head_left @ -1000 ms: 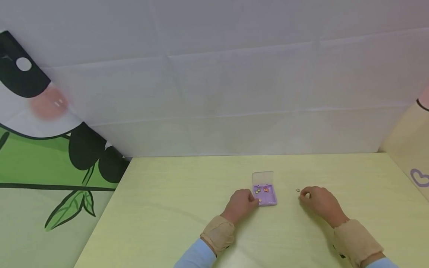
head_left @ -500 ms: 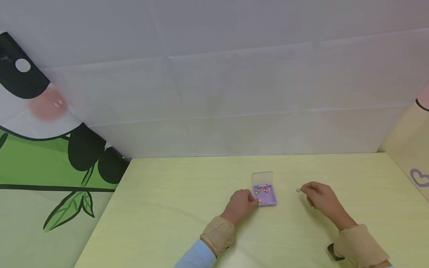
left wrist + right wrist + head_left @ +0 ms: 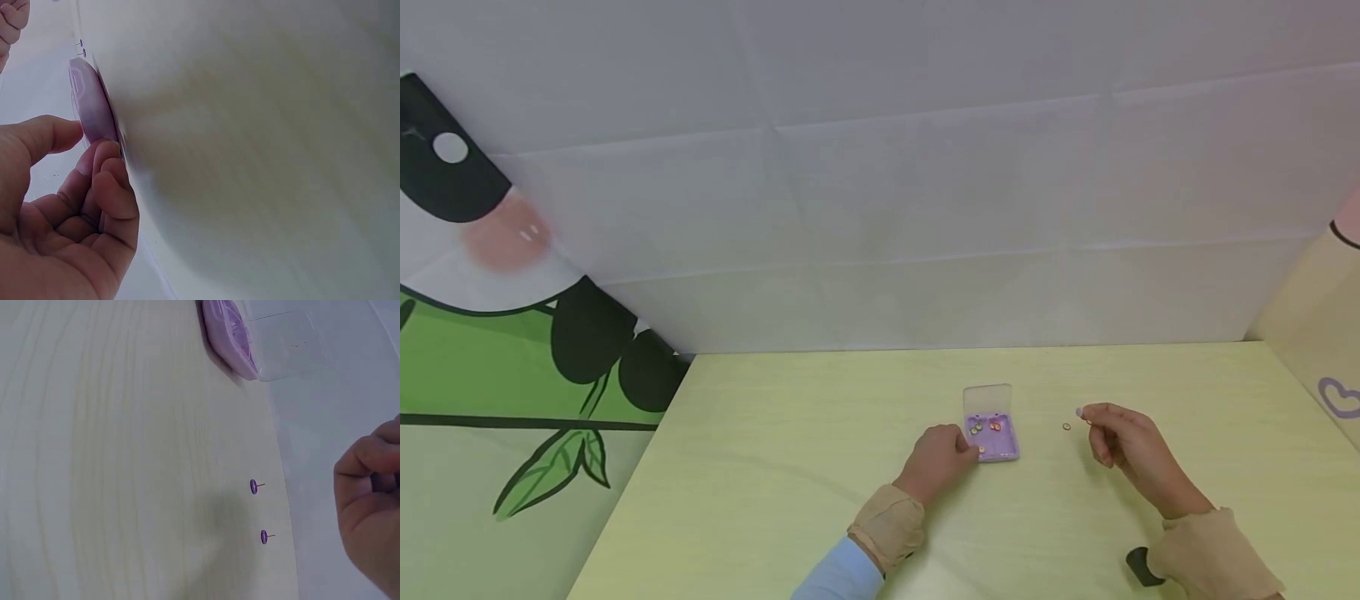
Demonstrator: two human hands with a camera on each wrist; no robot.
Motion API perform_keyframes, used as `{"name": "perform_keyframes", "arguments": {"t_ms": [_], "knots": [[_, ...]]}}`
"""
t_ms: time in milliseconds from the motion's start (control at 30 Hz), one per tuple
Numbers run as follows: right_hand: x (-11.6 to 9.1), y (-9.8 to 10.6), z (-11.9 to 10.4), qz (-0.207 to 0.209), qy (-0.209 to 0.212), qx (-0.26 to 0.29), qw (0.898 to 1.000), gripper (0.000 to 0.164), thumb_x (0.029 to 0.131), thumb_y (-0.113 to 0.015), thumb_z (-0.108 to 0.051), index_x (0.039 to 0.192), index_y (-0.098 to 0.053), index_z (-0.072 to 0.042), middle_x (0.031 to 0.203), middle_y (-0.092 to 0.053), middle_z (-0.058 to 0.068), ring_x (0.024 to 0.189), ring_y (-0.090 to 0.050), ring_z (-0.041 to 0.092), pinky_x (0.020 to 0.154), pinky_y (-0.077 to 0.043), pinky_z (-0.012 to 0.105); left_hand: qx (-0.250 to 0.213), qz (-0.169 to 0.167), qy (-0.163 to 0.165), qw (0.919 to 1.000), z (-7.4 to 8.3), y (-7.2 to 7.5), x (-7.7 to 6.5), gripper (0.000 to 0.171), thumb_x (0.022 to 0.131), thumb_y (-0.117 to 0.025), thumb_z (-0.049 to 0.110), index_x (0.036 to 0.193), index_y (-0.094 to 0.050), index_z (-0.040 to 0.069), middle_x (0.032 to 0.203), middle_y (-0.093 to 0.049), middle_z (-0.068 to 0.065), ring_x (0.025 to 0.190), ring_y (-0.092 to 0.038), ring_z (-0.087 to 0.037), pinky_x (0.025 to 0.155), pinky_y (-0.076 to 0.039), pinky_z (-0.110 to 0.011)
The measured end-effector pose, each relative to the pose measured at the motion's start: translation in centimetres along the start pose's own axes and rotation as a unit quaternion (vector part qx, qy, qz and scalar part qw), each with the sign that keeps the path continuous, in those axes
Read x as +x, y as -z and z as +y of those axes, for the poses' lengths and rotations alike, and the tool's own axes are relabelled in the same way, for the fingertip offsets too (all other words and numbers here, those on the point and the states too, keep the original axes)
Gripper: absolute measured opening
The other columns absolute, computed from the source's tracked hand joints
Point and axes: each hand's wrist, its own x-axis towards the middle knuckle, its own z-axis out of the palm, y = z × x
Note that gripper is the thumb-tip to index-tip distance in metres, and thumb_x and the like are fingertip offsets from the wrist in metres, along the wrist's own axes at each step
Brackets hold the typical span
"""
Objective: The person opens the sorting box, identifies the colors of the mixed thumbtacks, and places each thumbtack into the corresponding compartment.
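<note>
My left hand (image 3: 934, 462) pinches the near left edge of a small purple box (image 3: 1000, 452), which lies on the table with its clear lid (image 3: 987, 401) raised. Several tiny coloured studs (image 3: 996, 426) lie inside it. In the left wrist view, thumb and curled fingers meet at the box's (image 3: 94, 103) edge. To the right, my right hand (image 3: 1131, 446) pinches a tiny purple piece (image 3: 1078, 412) at its fingertips, just above the table. In the right wrist view, two purple studs (image 3: 254, 486) with thin pins lie on the table; that hand's fingertips are out of frame.
The pale yellow table (image 3: 805, 450) ends at a white cloth backdrop (image 3: 880, 192). A cartoon-printed panel (image 3: 475, 358) stands on the left and a cream panel (image 3: 1322, 333) on the right.
My right hand has risen a little from the table, with its fingers turned and the purple piece now showing at the fingertips. My left hand and the box stay in place.
</note>
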Motion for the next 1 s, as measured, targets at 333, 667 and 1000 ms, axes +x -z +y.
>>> {"name": "perform_keyframes", "arguments": {"t_ms": [333,667,1000], "knots": [[0.8,0.4,1.0,-0.134,0.061,0.144,0.979,0.049,0.103,-0.011,0.003,0.090,-0.057,-0.006,0.057,-0.032,0.009,0.048,-0.016,0.023,0.047,-0.010,0.038,-0.004,0.003,0.002,1.0000,0.1,-0.1,0.0,0.019,0.083,-0.063,0.015,0.070,-0.066,0.000,0.068,-0.065,-0.007,0.058,-0.043,-0.009,0.057,-0.045,-0.026],[1.1,0.3,0.8,-0.126,0.060,0.133,0.981,0.046,0.101,-0.020,0.006,0.099,-0.063,-0.009,0.057,-0.034,0.004,0.050,-0.018,0.021,0.049,-0.013,0.038,0.000,0.012,0.002,0.9999,0.4,0.0,0.4,0.019,0.083,-0.064,0.014,0.071,-0.066,-0.001,0.070,-0.068,-0.010,0.059,-0.046,-0.011,0.059,-0.049,-0.028],[2.1,0.6,0.6,-0.111,0.040,0.111,0.987,0.038,0.101,-0.028,0.004,0.098,-0.063,-0.011,0.057,-0.041,-0.002,0.051,-0.023,0.021,0.050,-0.015,0.039,0.000,0.017,0.014,0.9998,0.5,-0.2,1.3,0.020,0.083,-0.064,0.015,0.071,-0.067,-0.001,0.070,-0.067,-0.009,0.060,-0.046,-0.011,0.059,-0.048,-0.028]]}}
